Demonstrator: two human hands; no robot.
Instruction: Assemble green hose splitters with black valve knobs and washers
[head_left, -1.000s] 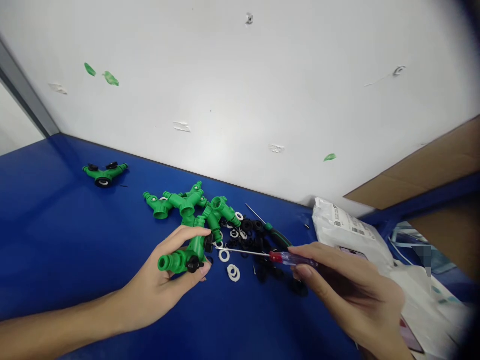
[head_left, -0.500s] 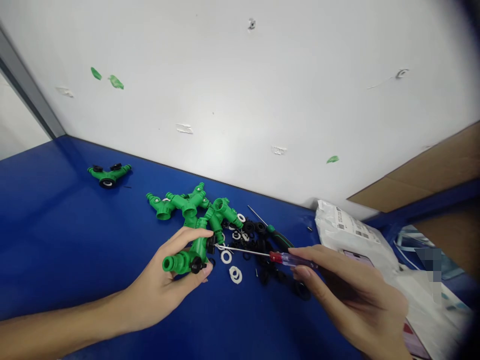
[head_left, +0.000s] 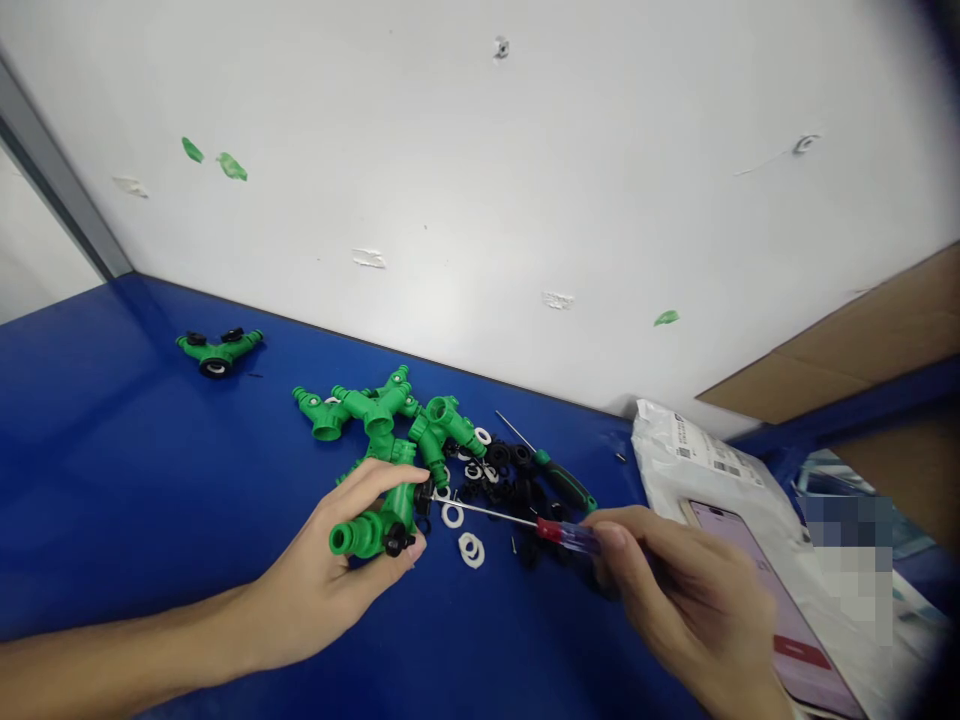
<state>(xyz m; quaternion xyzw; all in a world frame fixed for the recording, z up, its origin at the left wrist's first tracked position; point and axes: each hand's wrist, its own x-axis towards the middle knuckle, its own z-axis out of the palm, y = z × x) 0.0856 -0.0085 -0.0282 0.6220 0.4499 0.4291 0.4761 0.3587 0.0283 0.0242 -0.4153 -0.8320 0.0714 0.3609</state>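
Gripping a branched green plastic pipe fitting point(head_left: 369, 535) between thumb and curled fingers, the person's left hand point(head_left: 322, 570) is closed only as far as the fitting's thickness allows. The right hand point(head_left: 686, 600) pinches the clear, red-collared handle of a slim screwdriver point(head_left: 550, 530), thumb and forefinger drawn in around it. The screwdriver's long axis runs nearly level, slanting slightly up from the right fingers toward the left hand, and its metal tip meets the small black plastic knob point(head_left: 424, 494) on the fitting's right side; whether it sits in a screw is too small to tell. That knob lies just beside the left forefinger's tip, so the left hand is nearer to it, the right a shaft's length off. Flat white plastic rings point(head_left: 453, 515) lie between the hands on the blue tabletop point(head_left: 465, 650).
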